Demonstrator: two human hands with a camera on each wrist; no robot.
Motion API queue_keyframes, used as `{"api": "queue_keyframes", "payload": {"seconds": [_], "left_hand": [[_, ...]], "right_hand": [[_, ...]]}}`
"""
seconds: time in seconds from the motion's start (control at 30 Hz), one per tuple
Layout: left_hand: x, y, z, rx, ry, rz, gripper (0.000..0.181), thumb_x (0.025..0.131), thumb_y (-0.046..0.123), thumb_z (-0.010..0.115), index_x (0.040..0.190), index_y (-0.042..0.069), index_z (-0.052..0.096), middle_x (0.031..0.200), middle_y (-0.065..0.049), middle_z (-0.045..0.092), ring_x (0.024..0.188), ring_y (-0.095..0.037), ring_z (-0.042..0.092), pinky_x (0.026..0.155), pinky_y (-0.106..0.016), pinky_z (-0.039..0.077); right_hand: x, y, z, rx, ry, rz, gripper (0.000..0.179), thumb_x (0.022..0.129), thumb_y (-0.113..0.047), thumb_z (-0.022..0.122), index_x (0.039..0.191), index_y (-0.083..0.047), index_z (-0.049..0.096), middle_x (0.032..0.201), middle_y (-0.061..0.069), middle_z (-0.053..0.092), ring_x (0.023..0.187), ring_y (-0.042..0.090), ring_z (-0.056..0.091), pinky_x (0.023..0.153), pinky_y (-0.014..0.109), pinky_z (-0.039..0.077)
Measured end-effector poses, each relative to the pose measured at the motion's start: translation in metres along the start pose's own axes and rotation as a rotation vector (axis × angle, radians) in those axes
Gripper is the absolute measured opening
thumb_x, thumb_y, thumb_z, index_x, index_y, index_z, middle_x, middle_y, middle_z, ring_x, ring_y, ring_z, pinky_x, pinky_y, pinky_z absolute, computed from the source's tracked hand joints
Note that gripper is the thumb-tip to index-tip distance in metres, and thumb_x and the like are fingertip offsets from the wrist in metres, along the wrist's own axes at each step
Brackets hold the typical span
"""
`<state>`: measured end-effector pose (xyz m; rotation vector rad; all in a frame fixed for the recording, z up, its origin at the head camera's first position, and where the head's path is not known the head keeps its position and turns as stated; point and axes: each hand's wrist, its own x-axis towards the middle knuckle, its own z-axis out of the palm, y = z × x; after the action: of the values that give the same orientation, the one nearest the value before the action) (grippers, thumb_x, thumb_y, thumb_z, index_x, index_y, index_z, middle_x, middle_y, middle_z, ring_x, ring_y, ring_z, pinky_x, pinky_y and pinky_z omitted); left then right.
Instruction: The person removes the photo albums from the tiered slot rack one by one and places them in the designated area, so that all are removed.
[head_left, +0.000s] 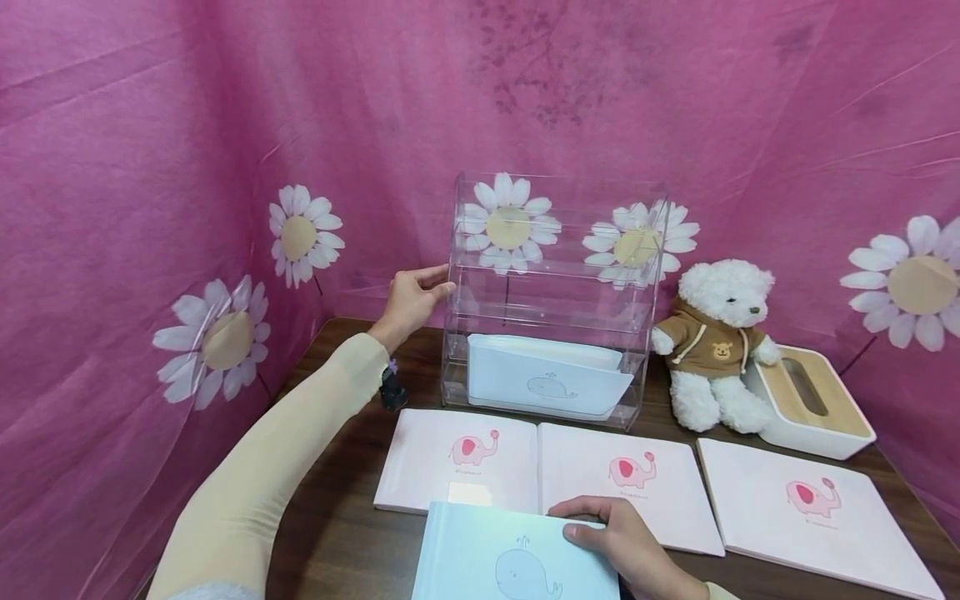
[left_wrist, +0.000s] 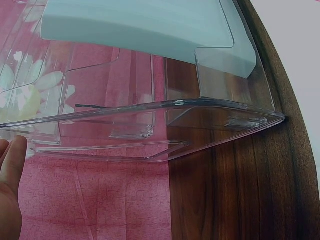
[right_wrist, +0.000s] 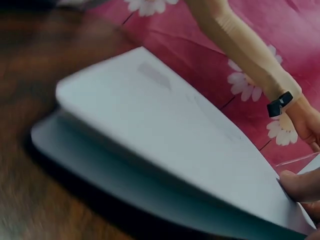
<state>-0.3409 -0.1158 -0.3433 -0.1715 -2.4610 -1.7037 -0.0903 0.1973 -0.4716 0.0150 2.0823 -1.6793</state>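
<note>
My right hand (head_left: 622,542) pinches the right edge of a light blue book (head_left: 480,542) with a whale on its cover. In the right wrist view, the thumb (right_wrist: 300,186) presses against this book (right_wrist: 165,125), whose covers stand slightly apart. With fairly straight fingers, my left hand (head_left: 415,298) touches the left side of a clear tiered rack (head_left: 555,312). Its fingertips also show beside the rack (left_wrist: 220,103) in the left wrist view. Light blue whale books (head_left: 551,387) stand in the rack's lowest tier.
Three pink elephant books (head_left: 465,454) lie in a row before the rack on the dark wooden table (head_left: 330,517). A white teddy bear (head_left: 720,333) in a brown hoodie sits beside a wood-topped tissue box (head_left: 813,400). Pink flowered cloth (head_left: 360,108) hangs behind.
</note>
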Motion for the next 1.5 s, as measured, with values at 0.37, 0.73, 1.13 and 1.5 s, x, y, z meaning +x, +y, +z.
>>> {"api": "queue_keyframes", "payload": {"seconds": [0.37, 0.73, 1.13, 1.5], "left_hand": [[0.0, -0.002, -0.002, 0.001, 0.009, -0.004, 0.046, 0.093, 0.02, 0.075, 0.137, 0.018, 0.064, 0.137, -0.005, 0.068, 0.121, -0.019, 0.069, 0.103, -0.034, 0.056], [0.0, 0.0, -0.002, -0.023, 0.011, 0.005, 0.045, 0.093, 0.019, 0.075, 0.137, 0.015, 0.065, 0.135, -0.007, 0.069, 0.119, -0.019, 0.07, 0.098, -0.033, 0.059], [0.001, -0.001, -0.001, -0.013, 0.005, 0.012, 0.045, 0.093, 0.02, 0.075, 0.137, 0.016, 0.064, 0.136, -0.006, 0.068, 0.124, -0.019, 0.067, 0.104, -0.036, 0.056], [0.0, -0.003, 0.0, -0.013, 0.011, 0.036, 0.044, 0.092, 0.018, 0.076, 0.136, 0.015, 0.066, 0.133, -0.009, 0.069, 0.123, -0.019, 0.067, 0.104, -0.037, 0.056]], "right_hand": [[-0.004, -0.009, 0.005, -0.34, 0.051, -0.14, 0.02, 0.083, -0.017, 0.079, 0.103, -0.018, 0.081, 0.104, -0.002, 0.08, 0.102, 0.005, 0.066, 0.082, 0.014, 0.049], [-0.009, -0.007, 0.009, -0.541, 0.179, -0.352, 0.017, 0.083, -0.023, 0.082, 0.097, -0.034, 0.08, 0.098, -0.016, 0.079, 0.096, -0.005, 0.067, 0.083, 0.017, 0.055], [-0.014, -0.012, 0.009, -0.51, 0.344, -0.625, 0.022, 0.079, -0.005, 0.084, 0.095, -0.02, 0.081, 0.09, -0.012, 0.08, 0.089, -0.002, 0.073, 0.075, 0.01, 0.057], [-0.004, -0.036, -0.028, -0.066, 0.18, -0.751, 0.034, 0.088, 0.016, 0.064, 0.123, 0.014, 0.063, 0.115, 0.011, 0.077, 0.105, 0.012, 0.075, 0.088, 0.023, 0.061]]}}
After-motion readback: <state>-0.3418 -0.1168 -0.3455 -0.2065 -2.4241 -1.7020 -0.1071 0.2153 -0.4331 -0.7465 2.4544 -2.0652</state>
